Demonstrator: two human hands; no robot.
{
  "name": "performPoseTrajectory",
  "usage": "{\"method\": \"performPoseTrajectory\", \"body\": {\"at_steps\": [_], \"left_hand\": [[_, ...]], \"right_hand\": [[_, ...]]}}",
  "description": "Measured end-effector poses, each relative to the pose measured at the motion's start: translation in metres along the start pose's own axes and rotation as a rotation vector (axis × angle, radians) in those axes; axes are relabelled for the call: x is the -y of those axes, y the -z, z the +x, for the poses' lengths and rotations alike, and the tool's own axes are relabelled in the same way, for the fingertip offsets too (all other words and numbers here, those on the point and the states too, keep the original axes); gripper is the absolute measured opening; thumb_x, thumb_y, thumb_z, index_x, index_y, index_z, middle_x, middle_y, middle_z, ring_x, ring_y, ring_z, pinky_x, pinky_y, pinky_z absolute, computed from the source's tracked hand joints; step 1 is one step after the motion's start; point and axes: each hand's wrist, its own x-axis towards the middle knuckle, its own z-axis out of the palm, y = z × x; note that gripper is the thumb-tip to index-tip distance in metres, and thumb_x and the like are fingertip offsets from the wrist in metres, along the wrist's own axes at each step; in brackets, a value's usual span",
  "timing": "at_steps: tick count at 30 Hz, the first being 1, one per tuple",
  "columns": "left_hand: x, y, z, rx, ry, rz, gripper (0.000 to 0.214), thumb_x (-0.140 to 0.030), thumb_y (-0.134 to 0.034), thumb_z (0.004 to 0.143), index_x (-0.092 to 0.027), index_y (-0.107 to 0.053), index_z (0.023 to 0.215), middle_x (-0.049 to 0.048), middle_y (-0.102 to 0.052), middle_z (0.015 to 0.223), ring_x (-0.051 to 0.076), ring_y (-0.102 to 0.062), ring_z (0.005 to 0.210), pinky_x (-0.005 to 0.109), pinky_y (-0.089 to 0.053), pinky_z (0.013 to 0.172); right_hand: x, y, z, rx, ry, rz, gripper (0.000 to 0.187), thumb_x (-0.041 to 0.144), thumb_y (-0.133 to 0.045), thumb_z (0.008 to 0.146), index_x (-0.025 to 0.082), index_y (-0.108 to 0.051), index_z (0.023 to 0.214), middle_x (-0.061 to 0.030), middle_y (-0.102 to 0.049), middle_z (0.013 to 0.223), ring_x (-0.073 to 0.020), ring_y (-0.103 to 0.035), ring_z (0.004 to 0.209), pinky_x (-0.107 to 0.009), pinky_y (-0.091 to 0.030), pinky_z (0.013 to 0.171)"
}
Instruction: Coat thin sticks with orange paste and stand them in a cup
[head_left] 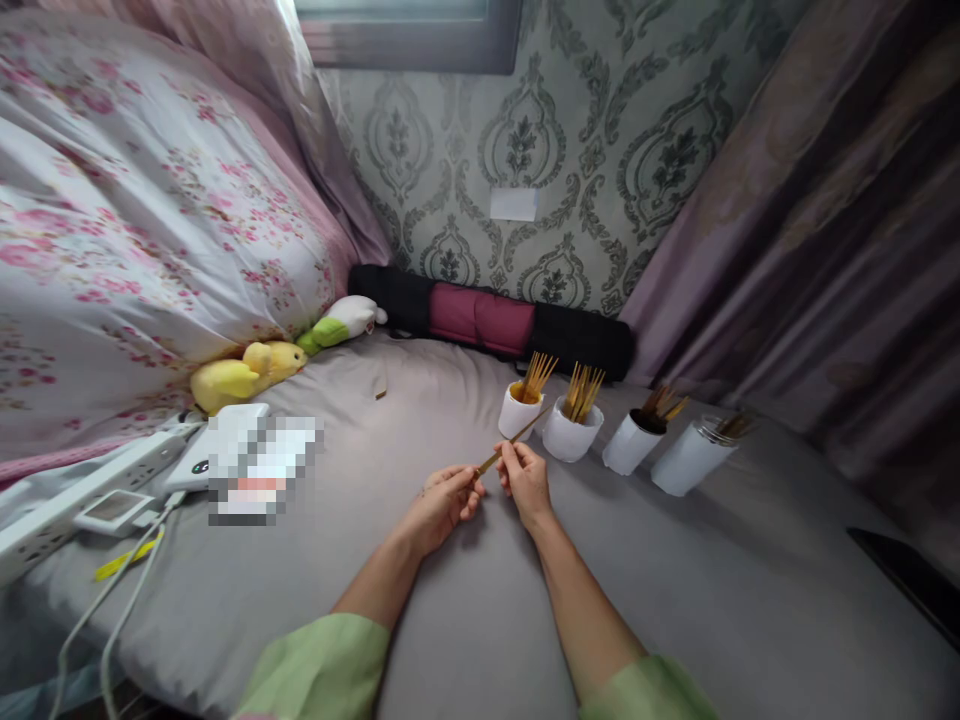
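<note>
While both hands meet over the middle of the grey sheet [450, 620], a slim golden-brown stick [491, 463] lies slantwise between them, its far end pointing up toward the cups. From where I stand, the left hand [442, 508] pinches the near end between thumb and forefinger, the other fingers loosely curled; the right hand [529, 483] pinches it farther along with thumb and fingertips, the rest folded in. Just beyond, four white, roundish containers stand in a slanting row: a small cup [517, 415] with a fan of straight amber sticks [538, 378], a wider, bowl-like pot [572, 437] bristling with more, a tilted cylinder [628, 447] with a dark inside, and a taller tilted jar [686, 468] with a clear, glassy rim. The sheet is matt cloth, softly rumpled toward the back, where a long padded roll [484, 318] (black at both ends, wine-red in the middle) lies against damask-patterned wallpaper [450, 150]. To the left, a plush yellow toy [244, 378] slumps against floral fabric [150, 200], near a hard white plastic power strip [90, 500].
</note>
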Motion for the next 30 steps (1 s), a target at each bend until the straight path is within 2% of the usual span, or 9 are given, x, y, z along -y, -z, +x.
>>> {"method": "performPoseTrajectory", "body": {"at_steps": [9,19,24,30], "left_hand": [[-0.003,0.007,-0.002,0.067,0.044,-0.056,0.013,-0.018,-0.056,0.079,-0.009,-0.057,0.088,0.003,-0.057,0.068,0.004,-0.049,0.05,0.014,-0.036,0.043],[0.0,0.007,-0.001,0.064,0.055,-0.036,0.013,-0.014,-0.058,0.077,-0.008,-0.057,0.088,0.0026,-0.057,0.067,0.003,-0.047,0.048,0.013,-0.036,0.043],[0.001,0.006,-0.001,0.069,0.066,-0.017,0.012,-0.015,-0.057,0.078,-0.009,-0.057,0.088,0.0019,-0.056,0.066,0.003,-0.045,0.046,0.013,-0.034,0.04],[0.001,0.008,-0.001,0.092,0.093,-0.01,0.012,-0.014,-0.055,0.08,-0.009,-0.056,0.091,0.0021,-0.056,0.067,0.003,-0.045,0.046,0.012,-0.037,0.042]], "right_hand": [[0.0,-0.001,-0.002,0.002,0.015,0.0,0.036,0.05,-0.054,0.075,0.014,-0.058,0.077,0.005,-0.047,0.053,-0.0038,-0.035,0.034,-0.016,-0.024,0.03],[0.007,0.003,0.004,-0.046,0.043,-0.033,0.034,0.047,-0.052,0.074,0.013,-0.056,0.076,0.0057,-0.046,0.052,-0.0035,-0.035,0.034,-0.015,-0.024,0.029],[0.013,0.012,0.012,-0.114,0.066,-0.058,0.035,0.048,-0.048,0.074,0.014,-0.057,0.076,0.0057,-0.047,0.052,-0.0038,-0.035,0.033,-0.016,-0.024,0.027],[0.025,0.033,0.023,-0.187,0.11,-0.136,0.033,0.047,-0.047,0.074,0.016,-0.057,0.076,0.0051,-0.05,0.053,-0.0047,-0.038,0.033,-0.016,-0.026,0.027]]}}
